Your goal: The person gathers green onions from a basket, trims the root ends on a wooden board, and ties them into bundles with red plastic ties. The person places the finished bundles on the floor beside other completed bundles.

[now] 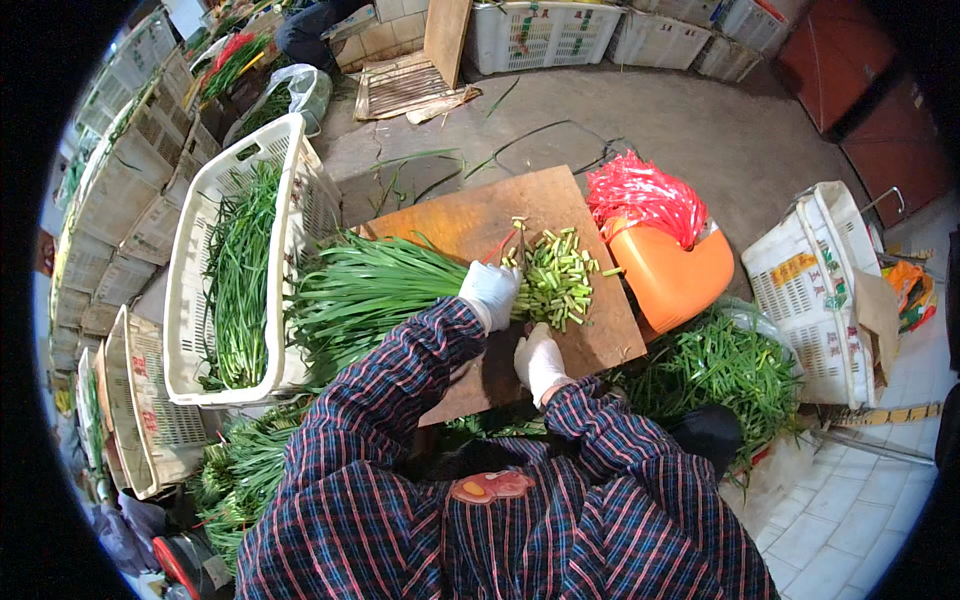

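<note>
A large bundle of green garlic chives (375, 289) lies across a wooden board (487, 202), its leaves pointing left and its pale cut ends to the right. My left hand (491, 292), in a white glove, is closed around the stems near those ends. A red tie (500, 246) sticks up just above that hand. My right hand (538, 364), gloved too, is at the lower side of the stem ends, its fingertips by a small dark thing that I cannot make out. Short cut stem pieces (562, 274) lie at the ends of the bundle.
A white plastic crate (281, 300) with more chives stands at left. Right of the board are an orange plastic container (675, 270) with red plastic strips (641, 195), and a heap of loose greens (720, 367). Another white crate (810, 300) stands farther right. Bundles (251, 457) lie at lower left.
</note>
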{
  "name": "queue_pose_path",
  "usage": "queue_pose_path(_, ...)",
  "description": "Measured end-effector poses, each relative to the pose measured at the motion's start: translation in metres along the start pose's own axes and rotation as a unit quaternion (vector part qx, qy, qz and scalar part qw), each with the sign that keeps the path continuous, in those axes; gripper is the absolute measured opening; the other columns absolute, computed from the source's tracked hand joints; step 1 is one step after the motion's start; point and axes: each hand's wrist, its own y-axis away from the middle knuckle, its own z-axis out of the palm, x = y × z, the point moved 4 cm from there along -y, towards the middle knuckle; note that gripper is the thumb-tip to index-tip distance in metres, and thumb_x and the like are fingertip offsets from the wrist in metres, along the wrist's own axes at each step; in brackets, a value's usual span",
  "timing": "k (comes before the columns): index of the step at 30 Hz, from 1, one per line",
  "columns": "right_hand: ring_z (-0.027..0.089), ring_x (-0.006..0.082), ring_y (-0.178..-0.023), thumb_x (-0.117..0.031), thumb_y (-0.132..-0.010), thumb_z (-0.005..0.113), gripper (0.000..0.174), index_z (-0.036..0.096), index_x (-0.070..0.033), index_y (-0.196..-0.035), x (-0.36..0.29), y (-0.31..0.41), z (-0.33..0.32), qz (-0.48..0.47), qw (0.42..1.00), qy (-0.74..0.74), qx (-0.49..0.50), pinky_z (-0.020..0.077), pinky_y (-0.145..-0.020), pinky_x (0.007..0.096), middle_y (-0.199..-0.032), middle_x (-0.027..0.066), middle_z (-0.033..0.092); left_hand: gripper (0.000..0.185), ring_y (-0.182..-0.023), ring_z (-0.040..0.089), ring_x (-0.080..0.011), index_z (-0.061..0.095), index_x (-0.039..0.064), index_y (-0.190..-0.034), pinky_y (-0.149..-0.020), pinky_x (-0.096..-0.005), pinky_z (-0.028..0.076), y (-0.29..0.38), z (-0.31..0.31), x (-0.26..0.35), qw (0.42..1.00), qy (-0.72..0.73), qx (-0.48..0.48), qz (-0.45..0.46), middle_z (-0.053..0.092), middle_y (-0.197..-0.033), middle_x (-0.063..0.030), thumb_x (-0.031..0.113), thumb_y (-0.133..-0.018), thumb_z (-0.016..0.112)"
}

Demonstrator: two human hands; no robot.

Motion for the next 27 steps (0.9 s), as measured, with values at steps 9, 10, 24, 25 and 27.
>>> queue_pose_path(9, 0.065, 0.0392, -0.073, -0.021, -0.092, 0.051, 0.033, 0.045, 0.005, -0.11, 0.033, 0.038, 0.0, 0.11, 0.942, -0.308, 0.08, 0.0521, -0.064, 0.0473, -0.088, 0.0277, 0.063, 0.052, -0.089, 0.062, -0.0266, 0.052, 0.002, -0.117, -0.074, -0.0391, 0.045, 0.02, -0.007, 0.011, 0.998, -0.057, -0.022, 0.027, 0.061, -0.097, -0.0111, 0.022, -0.071, 0.065)
queue_pose_path(10, 0.063, 0.0325, -0.063, -0.021, -0.093, 0.049, 0.029, 0.044, 0.001, -0.111, 0.044, 0.05, -0.006, 0.128, 0.913, -0.379, 0.087, 0.0511, -0.055, 0.044, -0.082, 0.0227, 0.061, 0.055, -0.091, 0.061, -0.0265, 0.05, 0.001, -0.121, -0.076, -0.0387, 0.045, 0.029, -0.008, 0.017, 0.996, -0.075, -0.022, 0.034, 0.06, -0.1, -0.0118, 0.022, -0.072, 0.064)
queue_pose_path(24, 0.063, 0.0395, -0.086, -0.03, -0.09, 0.054, 0.039, 0.048, -0.001, -0.116, 0.001, 0.012, -0.058, -0.054, 0.985, -0.147, 0.069, 0.0503, -0.073, 0.0475, -0.098, 0.0252, 0.062, 0.121, -0.133, 0.033, -0.0362, 0.021, 0.008, -0.147, -0.107, -0.0585, 0.022, 0.108, -0.03, 0.0, 0.997, -0.046, -0.053, 0.036, 0.04, -0.141, -0.0133, 0.058, -0.053, 0.079)
queue_pose_path(25, 0.062, 0.0416, -0.093, -0.032, -0.09, 0.053, 0.041, 0.048, -0.002, -0.117, -0.007, -0.003, -0.061, -0.074, 0.991, -0.072, 0.085, 0.0489, -0.08, 0.0491, -0.105, 0.0262, 0.062, 0.12, -0.133, 0.032, -0.0369, 0.022, 0.009, -0.147, -0.108, -0.0589, 0.021, 0.115, -0.032, 0.004, 0.999, -0.033, -0.023, 0.032, 0.04, -0.141, -0.0137, 0.058, -0.053, 0.079)
queue_pose_path(27, 0.062, 0.039, -0.093, -0.032, -0.089, 0.056, 0.045, 0.046, -0.004, -0.123, -0.014, -0.024, -0.061, -0.09, 0.989, -0.024, 0.115, 0.0502, -0.08, 0.0468, -0.107, 0.0233, 0.061, 0.102, -0.134, 0.031, -0.0383, 0.026, 0.008, -0.145, -0.108, -0.0582, 0.022, 0.134, -0.036, 0.018, 0.995, -0.046, 0.074, 0.048, 0.038, -0.142, -0.0151, 0.048, -0.064, 0.076)
